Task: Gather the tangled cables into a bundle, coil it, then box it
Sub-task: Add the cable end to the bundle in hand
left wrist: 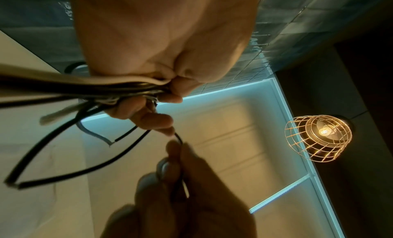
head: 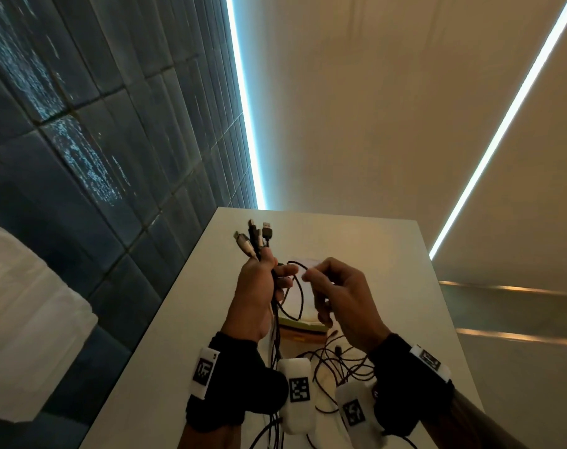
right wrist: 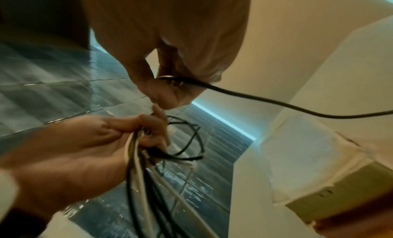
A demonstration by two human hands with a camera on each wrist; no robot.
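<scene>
Black and white cables (head: 277, 306) bunched, plugs upward; loose tangle on table; box (head: 303, 330) beneath.

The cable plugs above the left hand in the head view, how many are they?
4, perhaps more hidden: the plugs fan out together above the left hand, from a pale one at left to a black USB plug at right.

A styled home interior: dark glazed wall tiles (head: 81, 157), LED strips (head: 243, 108), caged pendant lamp (left wrist: 319, 138).

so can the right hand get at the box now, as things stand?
Probably not yet: the right hand pinches a black cable looping from the left hand, above the box; that cable must go first.
</scene>
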